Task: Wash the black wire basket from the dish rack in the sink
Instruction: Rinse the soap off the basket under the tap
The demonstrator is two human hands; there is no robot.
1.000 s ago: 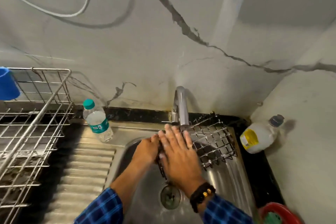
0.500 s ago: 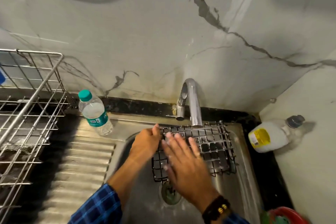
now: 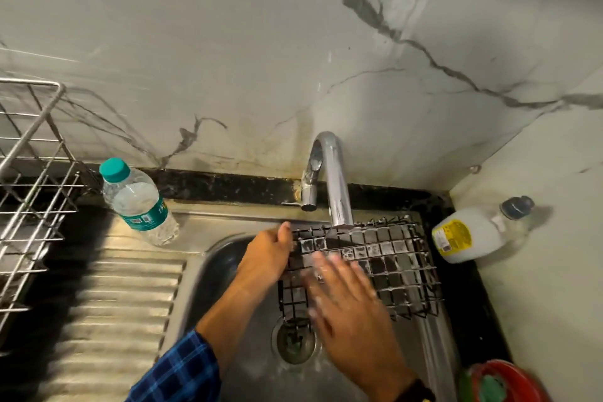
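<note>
While suds cling to its wires, basket (image 3: 365, 266): it sits tilted over the sink (image 3: 228, 320), its far edge right under the tap (image 3: 332, 179), its near edge above the drain (image 3: 295, 338).
Left hand (image 3: 266, 259): its fingers curl shut round the basket's left rim, on the side away from the soap bottle (image 3: 463, 233).
Right hand (image 3: 346, 307): it lies flat on the basket's mesh near the drain side, its fingers (image 3: 321, 263) spread wide and gripping nothing; the hand is blurred and soapy.
Handling, as a judgement: the basket looks light and stiff, a thin wire grid that should not flex much; with foam on it the wires will likely be slippery.
Where to hold, as a judgement: the rim wire at the left, where the left hand has it, seems the firmest grip; the open mesh gives little to pinch and cut wire ends along the tap side could snag skin.
Water: I cannot tell whether the tap runs.
Count: one basket, one tap, one drain, one sink.
Count beside the sink: one water bottle (image 3: 138, 202) with a teal cap left of the tap, one soap bottle right of the tap, one steel dish rack (image 3: 29, 199) far left of the tap, one red tub (image 3: 509, 382) at the sink's near right corner.
Hands: two, with blue check sleeves (image 3: 182, 372).
</note>
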